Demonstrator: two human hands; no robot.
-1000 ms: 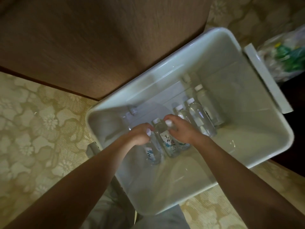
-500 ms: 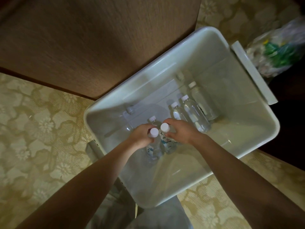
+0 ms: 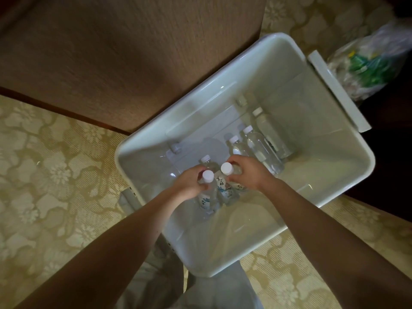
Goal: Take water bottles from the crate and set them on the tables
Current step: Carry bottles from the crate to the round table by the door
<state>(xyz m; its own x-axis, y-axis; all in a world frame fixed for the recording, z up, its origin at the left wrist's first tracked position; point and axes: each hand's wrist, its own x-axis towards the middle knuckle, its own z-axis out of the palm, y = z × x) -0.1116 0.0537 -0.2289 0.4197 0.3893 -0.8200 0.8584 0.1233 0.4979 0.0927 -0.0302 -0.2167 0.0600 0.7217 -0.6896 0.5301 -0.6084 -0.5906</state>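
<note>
A white plastic crate (image 3: 347, 175) sits on the floor below me. Inside it, my left hand (image 3: 189, 186) is shut on a clear water bottle (image 3: 208, 195) with a white cap, held upright. Right beside it, my right hand (image 3: 249, 172) is shut on a second capped bottle (image 3: 227, 186). Both bottles hang a little above the crate's bottom, caps nearly touching. Several more bottles (image 3: 265, 152) lie on the crate floor beyond my right hand, and one more bottle (image 3: 206, 161) shows behind my left hand.
A brown wooden table (image 3: 124, 52) fills the upper left, its edge against the crate's far rim. The crate's white lid (image 3: 338, 90) hangs at the right side. A plastic bag (image 3: 365, 63) with green contents lies at the upper right. Patterned beige carpet (image 3: 49, 175) surrounds everything.
Both hands closed on a bottle each and lifted them upright from the crate floor; the caps now face up toward me.
</note>
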